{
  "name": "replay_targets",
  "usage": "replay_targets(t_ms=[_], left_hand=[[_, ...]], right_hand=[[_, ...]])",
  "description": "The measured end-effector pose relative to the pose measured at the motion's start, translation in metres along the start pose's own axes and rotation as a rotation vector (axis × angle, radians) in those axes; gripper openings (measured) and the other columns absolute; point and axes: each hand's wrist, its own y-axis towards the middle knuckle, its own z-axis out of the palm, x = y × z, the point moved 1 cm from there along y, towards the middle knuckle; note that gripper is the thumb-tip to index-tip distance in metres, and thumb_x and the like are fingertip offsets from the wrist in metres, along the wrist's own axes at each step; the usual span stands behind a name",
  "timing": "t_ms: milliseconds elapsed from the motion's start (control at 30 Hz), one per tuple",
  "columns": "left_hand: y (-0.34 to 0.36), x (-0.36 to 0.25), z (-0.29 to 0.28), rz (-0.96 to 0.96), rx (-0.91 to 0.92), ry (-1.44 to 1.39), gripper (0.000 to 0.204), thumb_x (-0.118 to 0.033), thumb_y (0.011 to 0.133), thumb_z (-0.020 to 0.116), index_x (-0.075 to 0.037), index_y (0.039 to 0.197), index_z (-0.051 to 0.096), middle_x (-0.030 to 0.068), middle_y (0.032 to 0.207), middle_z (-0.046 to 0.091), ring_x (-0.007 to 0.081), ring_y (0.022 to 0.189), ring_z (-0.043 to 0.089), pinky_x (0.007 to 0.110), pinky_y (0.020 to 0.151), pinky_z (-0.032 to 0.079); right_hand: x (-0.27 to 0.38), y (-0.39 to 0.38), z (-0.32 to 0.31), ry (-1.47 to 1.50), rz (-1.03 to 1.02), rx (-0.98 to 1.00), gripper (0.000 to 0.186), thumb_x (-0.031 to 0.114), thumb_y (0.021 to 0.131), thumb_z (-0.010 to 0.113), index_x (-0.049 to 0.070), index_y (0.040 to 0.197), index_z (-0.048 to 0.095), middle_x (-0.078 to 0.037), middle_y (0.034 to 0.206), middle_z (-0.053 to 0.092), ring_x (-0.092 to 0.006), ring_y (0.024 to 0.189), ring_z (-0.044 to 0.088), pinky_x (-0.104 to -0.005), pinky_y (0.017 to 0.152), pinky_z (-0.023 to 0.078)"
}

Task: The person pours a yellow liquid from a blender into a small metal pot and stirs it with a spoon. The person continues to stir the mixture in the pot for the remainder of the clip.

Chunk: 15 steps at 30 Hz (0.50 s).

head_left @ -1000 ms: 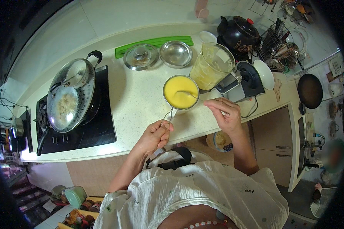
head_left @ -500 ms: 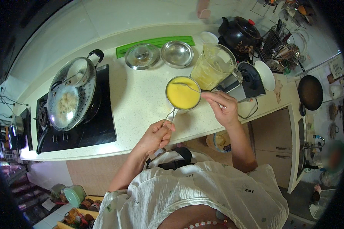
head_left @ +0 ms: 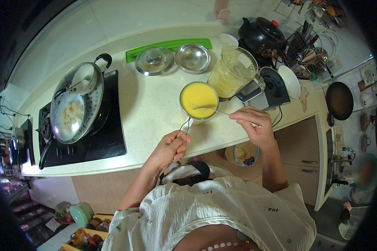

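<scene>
My left hand [head_left: 171, 147] is closed around the wire handle of a round metal-rimmed strainer [head_left: 188, 122], held level over the counter. Smooth yellow liquid [head_left: 198, 95] fills it almost to the rim. Pale material shows just under its near edge; what that is, I cannot make out. In my right hand [head_left: 253, 124], a thin metal spoon [head_left: 222, 112] is pinched by its handle, with its tip dipped in the liquid near the strainer's right side. Just behind stands a clear blender jug [head_left: 232, 74], its walls smeared with yellow residue.
Left, a glass-lidded wok [head_left: 77, 108] sits on a black cooktop [head_left: 113, 125]. A pot lid [head_left: 154, 61], a metal bowl [head_left: 193, 59] and a green strip [head_left: 138, 52] lie behind. Right are a dark kettle [head_left: 262, 39], blender base [head_left: 276, 85], white bowl [head_left: 289, 81] and utensil rack [head_left: 299, 48].
My right hand has moved right and slightly down with the spoon. The spoon's tip has shifted from the far part of the liquid to nearer the middle. The left hand barely moved.
</scene>
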Motion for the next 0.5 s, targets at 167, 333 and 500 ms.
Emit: replay_targets(t_ms=[167, 333, 500], left_hand=[[-0.002, -0.002, 0.002, 0.002, 0.002, 0.027, 0.020, -0.017, 0.103, 0.042, -0.004, 0.095, 0.055, -0.0058, 0.059, 0.034, 0.0046, 0.046, 0.026, 0.021, 0.041, 0.024], [0.000, 0.003, -0.001, 0.015, 0.021, 0.005, 0.020, -0.017, 0.103, 0.041, -0.004, 0.096, 0.055, -0.0061, 0.059, 0.034, 0.0046, 0.046, 0.026, 0.021, 0.041, 0.024], [0.001, 0.006, -0.002, 0.014, 0.023, 0.002, 0.020, -0.017, 0.103, 0.041, -0.004, 0.095, 0.055, -0.0061, 0.059, 0.034, 0.0045, 0.046, 0.025, 0.021, 0.041, 0.023]], right_hand=[[-0.010, -0.003, 0.005, -0.005, 0.013, -0.009, 0.018, -0.007, 0.080, 0.064, 0.000, 0.095, 0.071, -0.011, 0.086, 0.070, -0.0197, 0.077, 0.065, -0.0285, 0.068, 0.051], [-0.019, 0.001, 0.011, -0.045, -0.006, -0.045, 0.020, -0.008, 0.082, 0.063, 0.002, 0.098, 0.071, -0.011, 0.086, 0.069, -0.0183, 0.075, 0.064, -0.0270, 0.067, 0.050], [-0.019, 0.010, 0.011, -0.066, -0.086, -0.120, 0.021, -0.007, 0.082, 0.063, 0.002, 0.100, 0.071, -0.010, 0.085, 0.069, -0.0175, 0.074, 0.064, -0.0265, 0.065, 0.049]])
